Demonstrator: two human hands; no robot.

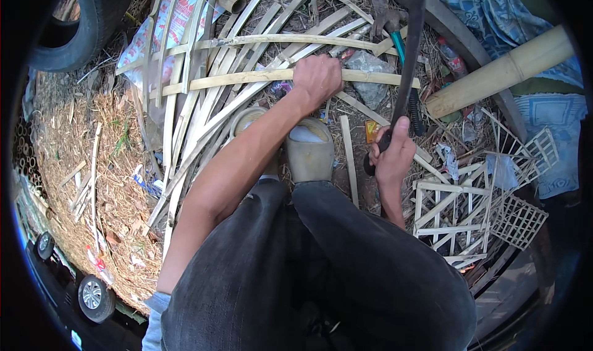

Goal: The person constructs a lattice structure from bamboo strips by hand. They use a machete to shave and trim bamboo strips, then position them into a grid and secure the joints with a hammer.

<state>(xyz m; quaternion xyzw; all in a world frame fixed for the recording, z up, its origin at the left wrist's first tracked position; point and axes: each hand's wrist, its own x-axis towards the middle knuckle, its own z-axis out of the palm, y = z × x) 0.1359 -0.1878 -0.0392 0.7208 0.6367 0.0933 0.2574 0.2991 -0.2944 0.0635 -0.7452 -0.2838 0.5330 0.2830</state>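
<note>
Dark trousers (pixel 235 277), gripped strip (pixel 253 77), red-printed bag (pixel 187 8)

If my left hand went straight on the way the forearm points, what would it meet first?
Your bare left hand, gripping the lower pale, flat bamboo strip, would probably meet the upper pale, flat bamboo strip, though depth is unclear.

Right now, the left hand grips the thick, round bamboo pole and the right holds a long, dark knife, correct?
No, the head view shows the left hand gripping a flat, pale bamboo strip; the right hand holds the long, dark knife.
</note>
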